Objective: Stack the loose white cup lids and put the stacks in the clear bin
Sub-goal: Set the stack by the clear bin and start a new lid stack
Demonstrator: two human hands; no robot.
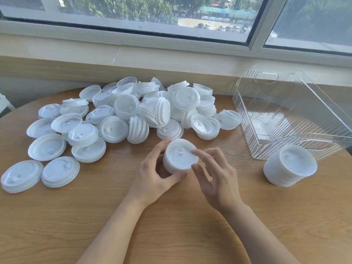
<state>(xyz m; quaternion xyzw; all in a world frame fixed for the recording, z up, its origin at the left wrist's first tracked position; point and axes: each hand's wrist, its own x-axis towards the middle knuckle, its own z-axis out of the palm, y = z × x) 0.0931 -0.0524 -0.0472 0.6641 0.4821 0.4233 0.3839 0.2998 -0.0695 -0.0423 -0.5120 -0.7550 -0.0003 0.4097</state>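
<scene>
The left hand is covering the near side of the small stack, so its lid count is staying unclear. The bin is running off the right picture edge. The tall stack near the desk's right edge is blurring. Lids deep in the pile are lying hidden under others.

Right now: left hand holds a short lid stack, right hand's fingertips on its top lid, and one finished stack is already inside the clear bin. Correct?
Not quite. The finished stack is not inside the clear bin; it stands on the wooden table just in front of the bin. The head view shows this. The rest holds: the left hand holds the short lid stack, with the right hand fingertips on its top lid.
</scene>
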